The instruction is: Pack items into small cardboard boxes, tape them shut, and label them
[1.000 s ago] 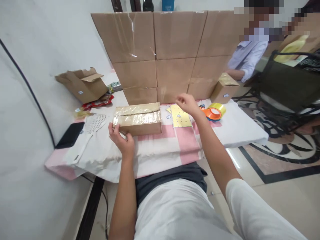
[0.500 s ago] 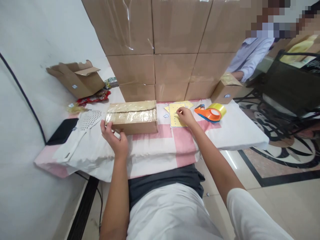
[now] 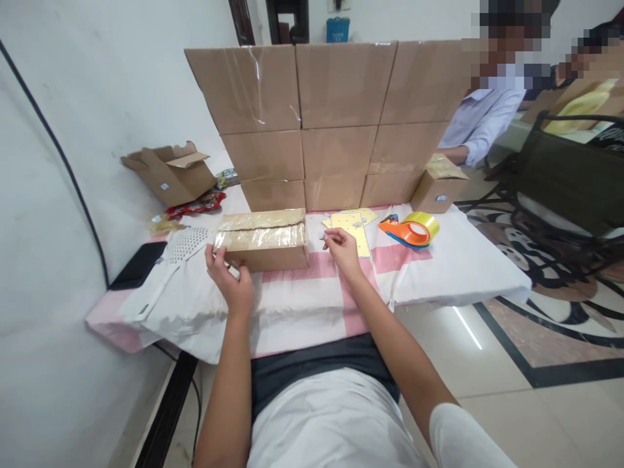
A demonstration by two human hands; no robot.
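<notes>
Left: plain white wall (image 3: pixel 58 195), close in, black cable (image 3: pixel 61 149) sloping down it. Back wall (image 3: pixel 414 26) also white, dark-framed opening (image 3: pixel 301 26) near top centre. Table (image 3: pixel 478 279) under white-and-pink cloth. Right: dark chair (image 3: pixel 565 182) with thin black frame. Floor (image 3: pixel 511 416): glossy pale tiles, dark border strip (image 3: pixel 575 374), black-and-white inlay (image 3: pixel 585 312) by the chair. Light streak (image 3: pixel 468 327) reflecting off tiles.

Nope, nothing we can read: stickers (image 3: pixel 164 186) on the open carton (image 3: pixel 192 184), left, and the small box (image 3: pixel 424 187), right of centre, are just too tiny.
</notes>
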